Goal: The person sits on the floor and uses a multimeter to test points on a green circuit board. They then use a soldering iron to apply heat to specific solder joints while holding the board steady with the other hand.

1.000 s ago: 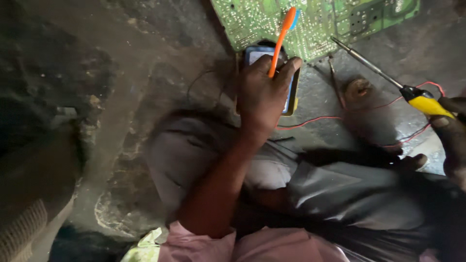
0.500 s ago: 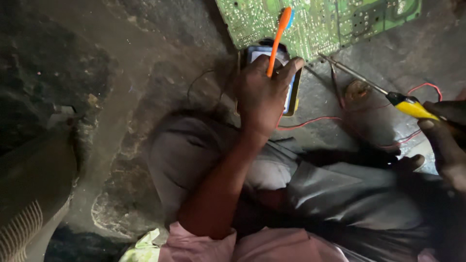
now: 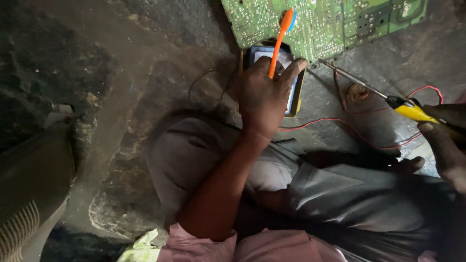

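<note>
A flat green printed circuit board [image 3: 320, 22] lies at the floor's far edge. Just below it, the left hand [image 3: 264, 97] clamps an orange plastic toothbrush [image 3: 279, 41] over a dark phone [image 3: 291, 82]. The right hand [image 3: 446, 140] grips a yellow-handled soldering iron [image 3: 388, 99].

Dim, uneven light is falling from the top, brightening the green printed circuit board [image 3: 310, 22] while the rough dark concrete floor [image 3: 73, 63] is sinking into shadow. The bottom right corner is going murky; edges are softening slightly.
</note>
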